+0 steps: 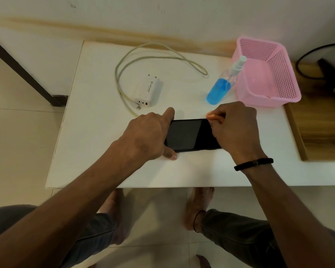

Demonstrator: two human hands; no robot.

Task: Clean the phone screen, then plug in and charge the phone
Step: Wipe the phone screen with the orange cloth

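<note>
We've got the table (104,151) with everything laid out, and the phone (186,135) lying flat near the front edge, screen up and dark. Our left hand (145,136) pins its left end, forefinger over the far edge and thumb at the near edge, so a fairly wide hold. Our right hand (234,128) sits curled over the right end, pinching something small and orange, probably a cloth (211,117), though most of it's hidden.

Just beyond the right hand, the spray bottle (220,88) leans on the pink basket (267,74); a wide wipe could knock it over. Beyond the left hand are the charger (150,90) and cable (122,74), whose loose plug lies close enough to get dragged. Pressing hard near the edge might also skate the phone off.
</note>
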